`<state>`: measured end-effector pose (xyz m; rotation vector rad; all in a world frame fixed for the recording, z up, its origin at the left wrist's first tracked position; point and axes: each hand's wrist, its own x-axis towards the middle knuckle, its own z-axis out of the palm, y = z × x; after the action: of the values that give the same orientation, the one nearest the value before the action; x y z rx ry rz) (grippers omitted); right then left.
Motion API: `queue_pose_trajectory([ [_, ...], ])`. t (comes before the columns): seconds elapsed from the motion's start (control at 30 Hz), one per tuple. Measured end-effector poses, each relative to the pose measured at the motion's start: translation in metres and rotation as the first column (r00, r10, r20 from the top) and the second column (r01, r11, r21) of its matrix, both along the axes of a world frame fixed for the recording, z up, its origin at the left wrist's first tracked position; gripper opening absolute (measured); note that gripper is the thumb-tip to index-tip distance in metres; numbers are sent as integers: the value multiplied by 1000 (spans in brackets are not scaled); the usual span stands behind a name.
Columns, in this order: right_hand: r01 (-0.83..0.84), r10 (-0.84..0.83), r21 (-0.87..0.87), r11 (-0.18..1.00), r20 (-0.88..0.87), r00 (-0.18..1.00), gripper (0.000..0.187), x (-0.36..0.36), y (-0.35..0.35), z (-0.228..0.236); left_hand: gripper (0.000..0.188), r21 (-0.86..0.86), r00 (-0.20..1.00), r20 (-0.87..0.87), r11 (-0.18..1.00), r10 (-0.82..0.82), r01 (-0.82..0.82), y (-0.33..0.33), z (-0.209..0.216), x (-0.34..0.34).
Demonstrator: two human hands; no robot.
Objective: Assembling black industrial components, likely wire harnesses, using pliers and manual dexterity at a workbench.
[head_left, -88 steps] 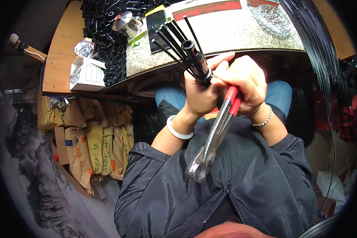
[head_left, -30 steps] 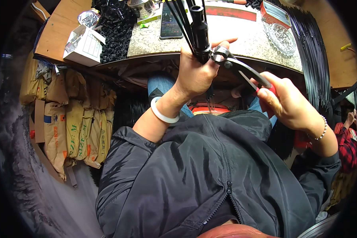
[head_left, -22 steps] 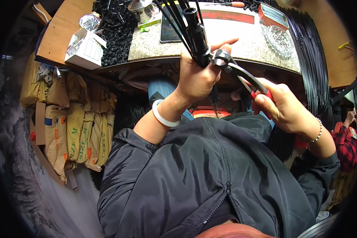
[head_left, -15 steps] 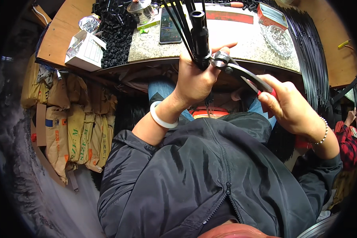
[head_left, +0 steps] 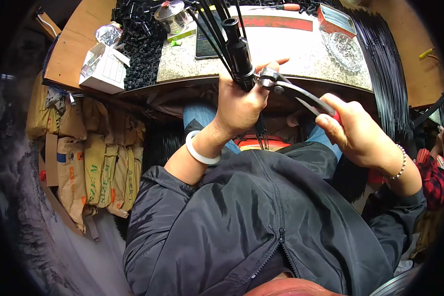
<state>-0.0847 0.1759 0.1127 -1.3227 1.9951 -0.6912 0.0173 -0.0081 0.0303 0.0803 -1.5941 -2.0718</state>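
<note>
While the left hand [head_left: 241,106] closes around the lower end of a black tube [head_left: 239,54] and a cluster of thin black rods [head_left: 211,34], the right hand [head_left: 362,130] is clamped on the red-handled pliers [head_left: 301,93]. The two hands are apart, bridged by the pliers, whose metal head sits beside the left thumb at the tube's lower end; whether its jaws bite on anything I cannot tell. The tube tilts slightly left, held before the near edge of the wooden tabletop [head_left: 66,59], and the rods fan out above the fist.

Behind the rods lies a smartphone [head_left: 203,49], with a silvery lidded pot [head_left: 172,19] to its left. Black plastic parts [head_left: 143,54] are heaped toward the tabletop's left, and an opened white carton [head_left: 103,69] stands at its near left corner. An orange-handled screwdriver [head_left: 288,7] lies near the far edge. Toward the right edge are a red-sided box [head_left: 336,22], a ridged glass dish [head_left: 348,52] and a thick bundle of black rods [head_left: 385,64] drooping over the near edge.
</note>
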Motion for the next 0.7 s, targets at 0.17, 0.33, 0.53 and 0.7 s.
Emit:
queue_pose_trajectory([
  [0.17, 36, -13, 117, 993, -186, 982, 20, 5, -10, 11, 21, -402, 981, -35, 896, 192, -190, -12, 1, -3],
  [0.33, 56, -57, -36, 998, -27, 998, 30, -7, -30, -29, 27, -229, 980, -18, 953, 199, -198, -40, -7, 6],
  [0.53, 236, -285, -172, 956, -727, 625, 40, -81, -36, -138, 29, 288, 967, -244, 958, 75, -2, -52, 7, 13],
  [0.7, 99, -352, -361, 927, -754, 555, 40, -57, -46, -140, 30, 86, 972, -87, 974, 219, -211, -48, 10, 23],
])
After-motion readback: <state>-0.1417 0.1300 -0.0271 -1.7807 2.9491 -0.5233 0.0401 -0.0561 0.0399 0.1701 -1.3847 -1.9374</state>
